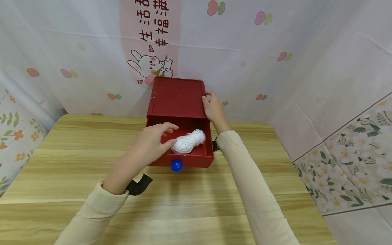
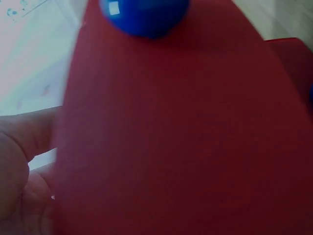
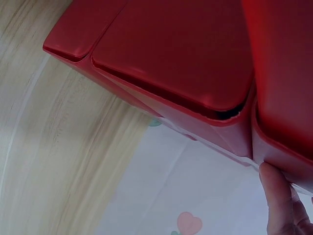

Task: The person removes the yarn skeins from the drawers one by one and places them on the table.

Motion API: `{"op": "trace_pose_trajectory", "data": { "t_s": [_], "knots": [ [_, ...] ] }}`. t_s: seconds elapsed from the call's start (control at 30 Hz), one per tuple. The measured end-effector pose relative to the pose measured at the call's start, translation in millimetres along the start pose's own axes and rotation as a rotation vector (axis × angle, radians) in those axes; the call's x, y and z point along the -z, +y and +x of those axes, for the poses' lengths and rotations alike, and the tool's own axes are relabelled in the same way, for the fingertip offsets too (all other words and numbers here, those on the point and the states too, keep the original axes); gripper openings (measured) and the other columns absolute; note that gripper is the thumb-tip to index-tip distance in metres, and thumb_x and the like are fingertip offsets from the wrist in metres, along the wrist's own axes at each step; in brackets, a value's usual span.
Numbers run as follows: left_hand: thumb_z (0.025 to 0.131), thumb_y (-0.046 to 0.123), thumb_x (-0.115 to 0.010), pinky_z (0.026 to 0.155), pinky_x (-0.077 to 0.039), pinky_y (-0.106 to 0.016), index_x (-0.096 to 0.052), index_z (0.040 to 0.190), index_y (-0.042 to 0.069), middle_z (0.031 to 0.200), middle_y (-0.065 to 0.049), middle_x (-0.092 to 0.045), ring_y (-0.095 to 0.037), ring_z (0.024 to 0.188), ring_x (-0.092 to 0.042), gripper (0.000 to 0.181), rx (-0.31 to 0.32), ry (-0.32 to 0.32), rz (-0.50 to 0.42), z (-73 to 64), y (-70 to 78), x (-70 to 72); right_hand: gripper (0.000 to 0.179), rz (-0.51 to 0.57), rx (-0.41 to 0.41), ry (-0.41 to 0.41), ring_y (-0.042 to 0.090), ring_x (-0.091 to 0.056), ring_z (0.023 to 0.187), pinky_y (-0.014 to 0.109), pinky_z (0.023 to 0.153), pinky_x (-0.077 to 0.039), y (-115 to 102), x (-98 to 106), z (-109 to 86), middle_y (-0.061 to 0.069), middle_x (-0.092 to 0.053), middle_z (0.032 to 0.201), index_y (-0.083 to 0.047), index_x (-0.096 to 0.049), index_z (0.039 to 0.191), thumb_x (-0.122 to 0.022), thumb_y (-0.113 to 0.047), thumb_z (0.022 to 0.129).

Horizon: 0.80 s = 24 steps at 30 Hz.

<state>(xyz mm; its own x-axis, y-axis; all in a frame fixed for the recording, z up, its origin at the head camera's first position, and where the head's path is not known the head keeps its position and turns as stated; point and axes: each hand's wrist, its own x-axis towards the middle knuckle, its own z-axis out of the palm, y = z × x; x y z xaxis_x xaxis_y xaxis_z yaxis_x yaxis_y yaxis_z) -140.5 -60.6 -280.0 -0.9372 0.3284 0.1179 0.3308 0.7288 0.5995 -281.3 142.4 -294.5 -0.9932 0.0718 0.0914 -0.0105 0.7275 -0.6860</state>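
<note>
A red drawer box stands against the back curtain with its upper drawer pulled out. In that drawer lies a skein of white yarn. My left hand reaches over the drawer's left side, fingers spread from the thumb, the thumb tip right at the yarn. The left wrist view is mostly filled by the drawer front, with its blue knob at the top. At the box's right edge, my right hand holds its side near the back; in the right wrist view a fingertip touches the red edge.
The wood-grain table extends in front and to both sides. A printed curtain hangs close behind the box, and a floral panel is on the right. Black wrist straps show at both cuffs.
</note>
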Motion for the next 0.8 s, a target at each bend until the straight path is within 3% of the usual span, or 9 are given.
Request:
{"op": "trace_pose_trajectory", "data": {
  "t_s": [0.3, 0.57, 0.8],
  "knots": [
    [0.084, 0.029, -0.069, 0.088, -0.049, -0.047, -0.049, 0.131, 0.012, 0.126, -0.015, -0.057, -0.031, 0.113, -0.055, 0.054, 0.089, -0.128, 0.035, 19.0, 0.6, -13.8, 0.043, 0.0, 0.006, 0.001, 0.027, -0.057, 0.101, 0.042, 0.089, -0.045, 0, 0, 0.0, 0.016, -0.06, 0.114, -0.014, -0.038, 0.139, -0.037, -0.033, 0.1],
    [0.079, 0.039, -0.072, 0.087, -0.049, -0.043, -0.048, 0.132, 0.011, 0.122, -0.013, -0.056, -0.026, 0.102, -0.057, 0.064, 0.074, -0.185, 0.093, 28.9, 9.1, -21.7, 0.044, 0.011, 0.0, -0.013, 0.027, -0.058, 0.1, 0.041, 0.087, -0.047, 1, -1, 0.6, 0.015, -0.059, 0.115, -0.015, -0.037, 0.14, -0.037, -0.034, 0.1],
    [0.079, 0.043, -0.071, 0.085, -0.05, -0.043, -0.047, 0.133, 0.013, 0.121, -0.011, -0.056, -0.026, 0.103, -0.056, 0.066, 0.065, -0.226, 0.188, 37.1, 13.9, -27.3, 0.045, 0.016, -0.004, -0.007, 0.026, -0.058, 0.1, 0.041, 0.086, -0.048, 2, -1, 1.7, 0.015, -0.059, 0.115, -0.016, -0.037, 0.14, -0.037, -0.035, 0.099]
  ]
}}
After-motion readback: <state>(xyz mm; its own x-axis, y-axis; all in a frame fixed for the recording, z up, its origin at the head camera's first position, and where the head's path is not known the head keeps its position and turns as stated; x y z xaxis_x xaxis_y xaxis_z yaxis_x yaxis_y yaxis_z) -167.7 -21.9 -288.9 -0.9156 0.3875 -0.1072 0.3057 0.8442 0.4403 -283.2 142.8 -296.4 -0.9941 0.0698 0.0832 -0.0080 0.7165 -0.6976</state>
